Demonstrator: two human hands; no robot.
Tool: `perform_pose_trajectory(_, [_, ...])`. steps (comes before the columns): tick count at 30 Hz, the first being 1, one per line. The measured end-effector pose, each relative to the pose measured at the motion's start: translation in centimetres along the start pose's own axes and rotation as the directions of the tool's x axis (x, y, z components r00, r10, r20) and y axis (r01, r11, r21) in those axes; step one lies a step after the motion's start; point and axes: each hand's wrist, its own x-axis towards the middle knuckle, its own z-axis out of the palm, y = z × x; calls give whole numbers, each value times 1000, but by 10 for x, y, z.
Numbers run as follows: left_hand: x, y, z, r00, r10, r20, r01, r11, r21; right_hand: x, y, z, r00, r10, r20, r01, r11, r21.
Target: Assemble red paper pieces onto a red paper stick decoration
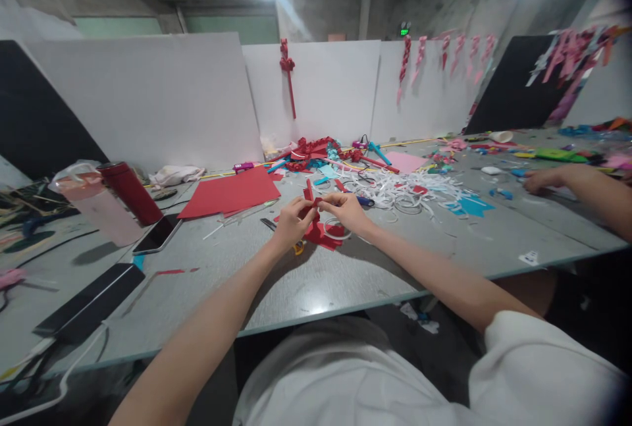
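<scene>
Red paper strip is held just above the grey table, near the middle of its front half, between both hands. The left hand is closed around the strip's left side, fingers curled and thumb pressed against them. The right hand is pinched on the strip's right side, thumb and forefinger meeting at the paper. The two hands are nearly touching at the fingertips. Directly below them, a folded red paper piece is lying on the table, with a thin clear ring resting on it. A yellow-handled tool is partly hidden under the left hand; its kind cannot be told.

Further left, a large red paper sheet is laid flat. A smartphone is lying beside a red bottle and a pink bottle, both tilted in view. Behind the hands, a heap of white paper trimmings and a red knotted ornament are seen. At the right edge, another person's hand is resting on the table, well apart.
</scene>
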Motion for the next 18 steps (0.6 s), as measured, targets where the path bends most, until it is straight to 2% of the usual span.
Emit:
perform_pose_trajectory(2, [-1, 3, 1, 999, -33, 3, 33, 999, -41, 1, -1, -1, 1000, 2, -31, -1, 1000, 2])
perform_pose_trajectory(6, [-1, 4, 5, 985, -166, -39, 153, 961, -231, -1, -5, -1, 997, -9, -77, 8, 1000, -13])
perform_pose_trajectory(11, [2, -1, 8, 952, -304, -38, 260, 867, -425, -4, -7, 3, 999, 5, -42, -5, 1000, -7])
perform_pose_trajectory(18, [6, -5, 7, 896, -444, -10, 359, 737, -573, -6, -8, 5, 1000, 19, -4, -19, 1000, -18])
